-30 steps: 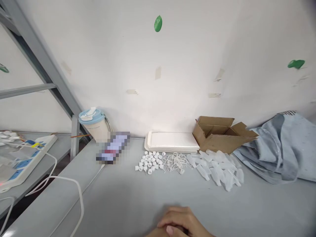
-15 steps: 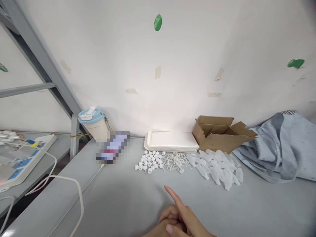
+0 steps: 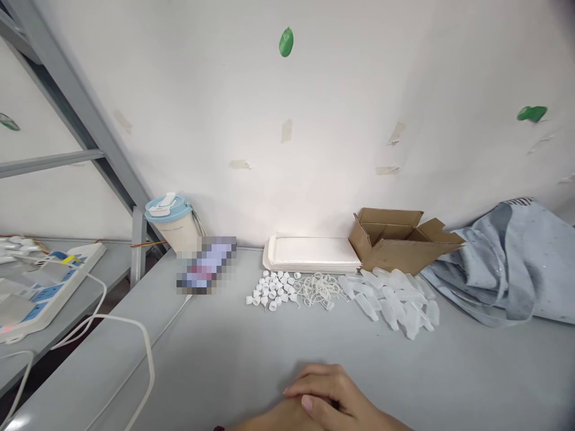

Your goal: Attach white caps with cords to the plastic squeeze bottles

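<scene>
My right hand [image 3: 342, 390] rests over my left hand [image 3: 290, 413] at the front edge of the view, fingers curled round it and thumb laid across. The left hand's fingers are hidden beneath. Beyond them lie a heap of small white caps [image 3: 272, 290], some with thin tips, a tangle of thin whitish loops [image 3: 320, 289] and a pile of translucent plastic bottles [image 3: 395, 302]. Neither hand touches these.
Behind the small parts lie stacked white padded envelopes [image 3: 314, 251] and an open cardboard box [image 3: 399, 248]. Grey-blue cloth [image 3: 507, 263] is at right. At left are a lidded cup [image 3: 175, 224], a pixelated phone [image 3: 206, 266], a white cable [image 3: 148, 353] and a power strip [image 3: 49, 293].
The right index finger, stretched out forward before, has folded down over the left hand. Objects on the table have stayed in place; the view has shifted slightly.
</scene>
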The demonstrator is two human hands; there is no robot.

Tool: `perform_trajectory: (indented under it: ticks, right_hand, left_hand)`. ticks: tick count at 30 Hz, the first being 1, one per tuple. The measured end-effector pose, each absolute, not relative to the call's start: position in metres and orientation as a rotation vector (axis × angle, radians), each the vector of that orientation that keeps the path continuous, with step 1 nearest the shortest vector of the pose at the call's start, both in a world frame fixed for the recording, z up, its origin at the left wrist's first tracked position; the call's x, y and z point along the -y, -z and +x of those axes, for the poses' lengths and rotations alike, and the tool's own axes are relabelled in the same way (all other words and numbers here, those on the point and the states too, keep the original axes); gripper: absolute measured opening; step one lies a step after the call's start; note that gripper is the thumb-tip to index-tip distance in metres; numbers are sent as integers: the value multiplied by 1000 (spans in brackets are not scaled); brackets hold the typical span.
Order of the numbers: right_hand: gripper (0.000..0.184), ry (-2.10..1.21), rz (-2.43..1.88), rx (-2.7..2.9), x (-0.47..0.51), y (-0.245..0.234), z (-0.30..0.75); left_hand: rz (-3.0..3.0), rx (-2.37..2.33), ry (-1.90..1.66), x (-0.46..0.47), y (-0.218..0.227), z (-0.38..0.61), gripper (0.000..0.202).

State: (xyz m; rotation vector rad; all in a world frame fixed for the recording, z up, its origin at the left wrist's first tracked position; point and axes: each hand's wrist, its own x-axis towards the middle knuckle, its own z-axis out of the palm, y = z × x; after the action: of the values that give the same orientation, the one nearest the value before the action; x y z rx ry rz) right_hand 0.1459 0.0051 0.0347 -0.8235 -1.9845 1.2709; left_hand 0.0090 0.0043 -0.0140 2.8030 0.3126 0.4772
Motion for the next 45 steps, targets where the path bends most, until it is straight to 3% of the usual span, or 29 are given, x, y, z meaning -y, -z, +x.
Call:
perform_trajectory:
  ticks: [6,16,24,32,38,45]
  right_hand:
    - [36,-1288,-887,1958,-1,-43,144]
    - [34,-1122,-987,1989,-6,-55,148]
    - [29,-508,-1089,2205,-12,-47,174]
    - [20,60,-1350,1975,-50,-37,223]
    - [24,357,-1722,2113,-62,-35,234]
    - [13,449,-1920,2182,-55,-42,227]
  left_hand:
    - [2831,-307,-432,-5,19,18,14]
    - [3003,-373,-459,-22,-13,20,20]
    - [2998,-573,-697,-32,-9,17,18]
    - [2554,-1399,-689,-59,-35,10,18]
    - [2535,-1368,-579,-81,-41,39,13]
    - [2461,-1322,-644,-87,-42,57,17]
